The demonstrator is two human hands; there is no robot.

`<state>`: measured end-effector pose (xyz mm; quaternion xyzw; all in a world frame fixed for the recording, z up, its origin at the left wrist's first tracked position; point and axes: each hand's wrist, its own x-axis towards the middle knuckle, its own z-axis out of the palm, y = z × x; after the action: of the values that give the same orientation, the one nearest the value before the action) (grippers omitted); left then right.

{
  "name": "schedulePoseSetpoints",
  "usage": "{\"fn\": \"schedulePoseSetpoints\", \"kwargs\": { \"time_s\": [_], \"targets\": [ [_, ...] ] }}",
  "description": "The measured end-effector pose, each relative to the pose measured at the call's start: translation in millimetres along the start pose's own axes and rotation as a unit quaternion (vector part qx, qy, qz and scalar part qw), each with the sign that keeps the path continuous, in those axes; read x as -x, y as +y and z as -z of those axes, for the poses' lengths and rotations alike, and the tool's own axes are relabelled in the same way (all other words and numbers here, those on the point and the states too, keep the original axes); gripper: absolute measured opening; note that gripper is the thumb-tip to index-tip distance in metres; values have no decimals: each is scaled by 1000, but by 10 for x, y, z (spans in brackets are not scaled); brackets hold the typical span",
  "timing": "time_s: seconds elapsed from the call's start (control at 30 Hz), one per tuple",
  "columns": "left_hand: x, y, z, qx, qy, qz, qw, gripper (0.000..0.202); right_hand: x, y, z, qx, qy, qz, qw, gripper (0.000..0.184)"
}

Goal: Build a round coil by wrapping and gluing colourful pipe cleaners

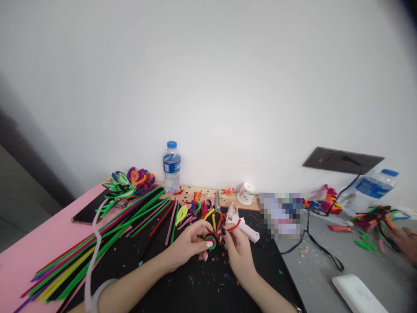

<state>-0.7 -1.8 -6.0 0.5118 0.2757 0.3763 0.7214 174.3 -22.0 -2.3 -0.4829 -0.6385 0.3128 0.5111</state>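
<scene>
My left hand point(189, 245) pinches a small round coil of pipe cleaner point(211, 241), green and black with a reddish middle. Beside it, my right hand point(240, 254) is closed on a red pipe cleaner point(233, 227), whose curved end sticks up past the fingertips. Where the red piece meets the coil is too small to make out. Just behind my hands lie a pale pink glue gun point(249, 230), scissors point(217, 202) with blades showing, and a yellow pipe cleaner loop point(182, 213). All this is over a black mat point(182, 282) strewn with scraps.
Long pipe cleaners point(94, 252) spread across the left, near a phone point(87, 211) and finished pipe-cleaner flowers point(122, 187). A water bottle point(172, 167) and paper cup point(245, 193) stand by the wall. At right are a black cable point(321, 250), a white box point(356, 293) and another person's hand point(404, 243).
</scene>
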Motion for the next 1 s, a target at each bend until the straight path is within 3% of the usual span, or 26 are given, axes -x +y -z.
{"fn": "schedulePoseSetpoints", "kwargs": {
  "time_s": [0.43,0.63,0.83,1.0],
  "targets": [
    [-5,-19,7,-21,-18,-3,1000,21,-60,-51,28,-4,-45,0,999,26],
    [-5,15,-24,-9,13,-17,1000,22,-78,-73,82,16,-34,16,999,21],
    [-24,43,-21,-1,86,-34,996,26,-193,-57,235,163,14,70,984,17],
    [-41,79,-9,18,128,-38,991,26,-310,8,315,380,36,49,923,31]
  ]
}}
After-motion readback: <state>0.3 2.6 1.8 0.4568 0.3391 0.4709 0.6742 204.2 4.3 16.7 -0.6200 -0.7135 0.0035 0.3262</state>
